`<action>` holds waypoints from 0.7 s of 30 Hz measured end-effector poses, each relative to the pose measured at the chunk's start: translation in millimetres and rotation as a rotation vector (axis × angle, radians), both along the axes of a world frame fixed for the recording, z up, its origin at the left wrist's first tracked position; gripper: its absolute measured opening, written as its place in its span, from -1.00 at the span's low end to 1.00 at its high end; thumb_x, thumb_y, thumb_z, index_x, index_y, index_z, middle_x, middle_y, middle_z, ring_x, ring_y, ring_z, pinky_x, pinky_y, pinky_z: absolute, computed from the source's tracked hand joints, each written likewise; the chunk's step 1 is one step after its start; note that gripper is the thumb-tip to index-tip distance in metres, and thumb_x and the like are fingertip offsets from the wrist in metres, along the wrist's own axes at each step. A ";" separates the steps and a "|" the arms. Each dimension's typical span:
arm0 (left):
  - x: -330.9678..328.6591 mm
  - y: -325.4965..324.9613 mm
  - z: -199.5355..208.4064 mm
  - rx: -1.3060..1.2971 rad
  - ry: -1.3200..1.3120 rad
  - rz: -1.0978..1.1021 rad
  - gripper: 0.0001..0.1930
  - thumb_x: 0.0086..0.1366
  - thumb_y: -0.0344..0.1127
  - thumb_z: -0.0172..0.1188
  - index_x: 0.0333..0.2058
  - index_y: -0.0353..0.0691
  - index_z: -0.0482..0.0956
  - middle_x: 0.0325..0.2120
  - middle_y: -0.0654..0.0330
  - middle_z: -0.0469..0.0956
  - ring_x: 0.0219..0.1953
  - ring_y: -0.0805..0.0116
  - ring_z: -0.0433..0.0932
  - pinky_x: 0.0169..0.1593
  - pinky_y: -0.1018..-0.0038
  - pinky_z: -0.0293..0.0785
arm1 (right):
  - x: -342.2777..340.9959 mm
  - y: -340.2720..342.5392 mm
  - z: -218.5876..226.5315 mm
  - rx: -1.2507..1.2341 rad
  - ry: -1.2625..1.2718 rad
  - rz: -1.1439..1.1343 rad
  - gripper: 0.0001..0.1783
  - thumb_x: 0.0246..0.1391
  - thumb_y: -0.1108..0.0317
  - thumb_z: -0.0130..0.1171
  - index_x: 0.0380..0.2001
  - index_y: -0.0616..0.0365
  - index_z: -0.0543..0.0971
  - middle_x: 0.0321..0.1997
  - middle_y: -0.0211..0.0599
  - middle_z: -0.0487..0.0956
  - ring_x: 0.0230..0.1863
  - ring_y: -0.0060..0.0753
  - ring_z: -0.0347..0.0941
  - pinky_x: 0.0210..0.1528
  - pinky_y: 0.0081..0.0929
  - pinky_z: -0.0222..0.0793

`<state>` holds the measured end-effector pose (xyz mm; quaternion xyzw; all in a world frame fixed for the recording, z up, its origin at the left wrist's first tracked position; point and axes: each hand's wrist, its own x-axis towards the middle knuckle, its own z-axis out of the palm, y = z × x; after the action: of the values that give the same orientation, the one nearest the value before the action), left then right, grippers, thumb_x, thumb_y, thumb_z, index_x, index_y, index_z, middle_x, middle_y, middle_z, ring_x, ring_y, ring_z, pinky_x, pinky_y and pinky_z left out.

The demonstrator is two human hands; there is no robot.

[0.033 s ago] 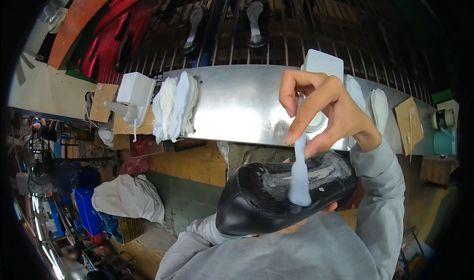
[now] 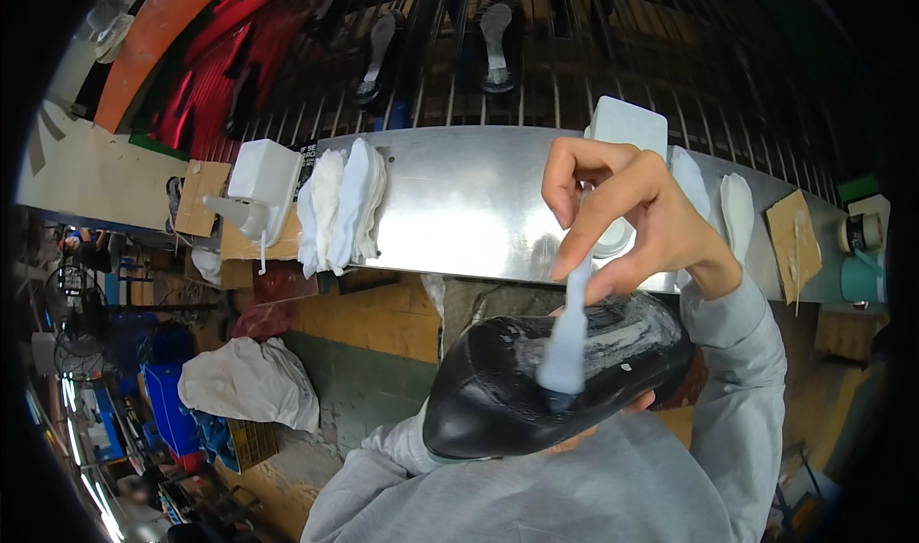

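Note:
My right hand (image 2: 637, 222) pinches a pale, translucent-handled brush (image 2: 567, 342) between thumb and fingers. Its dark bristle end touches the underside of a black shoe (image 2: 488, 399), which lies bottom up in front of my chest. A whitish, rough coating covers the middle of that underside. From below, my left hand (image 2: 639, 402) grips the shoe; only a few fingertips show past its edge, the rest being hidden. Behind my right hand stands a white container (image 2: 627, 122), partly covered by the hand.
Across the metal bench (image 2: 450, 203) lie a stack of pale, sole-shaped pieces (image 2: 340, 203), a white dispenser (image 2: 263, 189) and a cardboard piece (image 2: 794, 242). Beyond it, a rack of metal rods carries black shoe bottoms (image 2: 496, 45). A white bag (image 2: 251, 380) sits low at left.
The brush's tip has moved slightly left along the shoe's underside, and its handle is more tilted. Both hands keep their hold.

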<state>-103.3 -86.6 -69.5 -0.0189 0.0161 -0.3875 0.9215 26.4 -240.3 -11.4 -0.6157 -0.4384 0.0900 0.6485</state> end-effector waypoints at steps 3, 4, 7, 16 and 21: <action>3.1 1.5 3.8 0.004 -0.024 -0.006 -0.24 0.22 -0.12 0.26 0.25 -0.49 0.19 0.15 -0.14 0.35 0.15 0.06 0.46 0.14 0.13 0.48 | -9.4 2.1 8.6 -0.037 0.024 -0.114 -0.57 -0.44 0.06 0.67 -0.40 -0.03 0.82 -0.34 -0.48 0.41 -0.30 -0.54 0.34 -0.29 -0.58 0.21; 4.1 2.0 4.7 0.002 -0.030 -0.010 -0.23 0.20 -0.11 0.26 0.25 -0.48 0.19 0.15 -0.14 0.35 0.15 0.06 0.46 0.14 0.12 0.46 | -10.7 2.4 10.2 -0.041 0.027 -0.139 -0.56 -0.44 0.06 0.67 -0.40 -0.03 0.82 -0.34 -0.48 0.41 -0.30 -0.54 0.34 -0.29 -0.58 0.21; 1.7 5.8 5.5 0.000 -0.045 -0.014 -0.19 0.17 -0.09 0.28 0.26 -0.47 0.19 0.17 -0.13 0.33 0.17 0.05 0.44 0.16 0.09 0.43 | -7.2 0.7 12.7 -0.022 -0.001 -0.135 -0.55 -0.45 0.06 0.67 -0.40 -0.02 0.82 -0.34 -0.48 0.41 -0.30 -0.54 0.33 -0.30 -0.58 0.19; -6.0 18.6 12.9 0.027 -0.083 -0.051 -0.09 0.07 -0.02 0.33 0.28 -0.44 0.18 0.21 -0.12 0.29 0.22 0.03 0.37 0.20 -0.01 0.32 | -1.5 -7.4 5.6 0.018 -0.051 -0.034 -0.53 -0.48 0.02 0.69 -0.40 -0.06 0.82 -0.34 -0.50 0.40 -0.32 -0.54 0.33 -0.32 -0.59 0.18; -6.7 11.5 8.1 0.022 -0.092 -0.052 -0.04 0.02 0.03 0.36 0.29 -0.42 0.18 0.24 -0.11 0.27 0.25 0.02 0.33 0.23 -0.06 0.26 | 3.3 -8.1 1.8 0.006 -0.078 0.001 -0.53 -0.51 0.06 0.70 -0.40 -0.08 0.82 -0.34 -0.51 0.40 -0.34 -0.55 0.33 -0.33 -0.59 0.20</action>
<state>-110.0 -75.1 -61.4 0.0095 -0.0217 -0.4116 0.9111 29.8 -248.3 -9.6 -0.6168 -0.4638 0.0650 0.6326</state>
